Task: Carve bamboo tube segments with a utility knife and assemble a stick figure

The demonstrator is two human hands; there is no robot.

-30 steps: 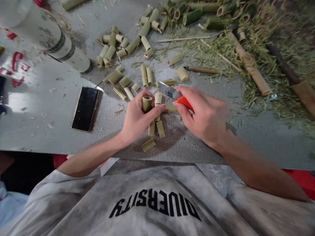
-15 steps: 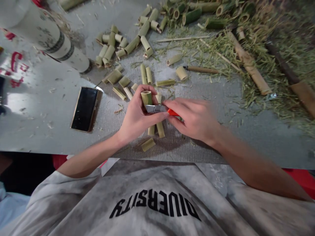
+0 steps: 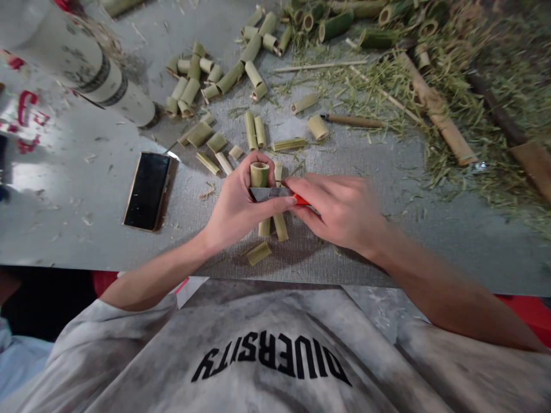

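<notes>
My left hand [image 3: 235,206] is wrapped round a short hollow bamboo piece [image 3: 259,176], held upright with its open end showing. In my right hand [image 3: 336,206] is a utility knife [image 3: 302,199] with an orange-red handle. Its blade lies across the near side of the bamboo piece, pointing left, and my left thumb presses along the knife near the handle. Cut bamboo strips [image 3: 280,227] lie on the table just below my hands. A curved bamboo sliver [image 3: 259,253] rests nearer the table's front edge.
A phone [image 3: 147,190] lies at left, below a tall white patterned cylinder [image 3: 124,97]. Short bamboo pieces [image 3: 232,78] are grouped at the back. Green shavings [image 3: 387,86] cover the back right, around a wooden-handled tool [image 3: 439,115] and a slim wooden-handled tool [image 3: 355,121].
The bamboo piece has shifted slightly right and stands more upright in my left hand. The knife blade has turned a little against it. Both hands keep their grip.
</notes>
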